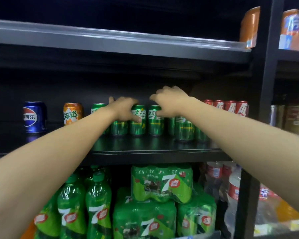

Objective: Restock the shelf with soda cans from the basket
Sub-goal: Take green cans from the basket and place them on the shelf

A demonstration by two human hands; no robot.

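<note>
Several green soda cans [184, 128] stand in a row on the black middle shelf [155, 149]. My left hand [124, 109] reaches in from the left and wraps over the top of one green can [118, 127], its thumb against the neighbouring can [137, 126]. My right hand [170, 100] hovers just right of it, fingers curled and apart over the rim of another green can [155, 125], gripping nothing that I can see. The basket is out of view.
A blue cola can [34, 117] and an orange can [72, 113] stand at the left of the shelf, red cans [230, 107] at the right. The upper shelf edge [110, 38] runs overhead. Green bottles [98, 204] and shrink-wrapped packs [161, 182] fill the shelf below.
</note>
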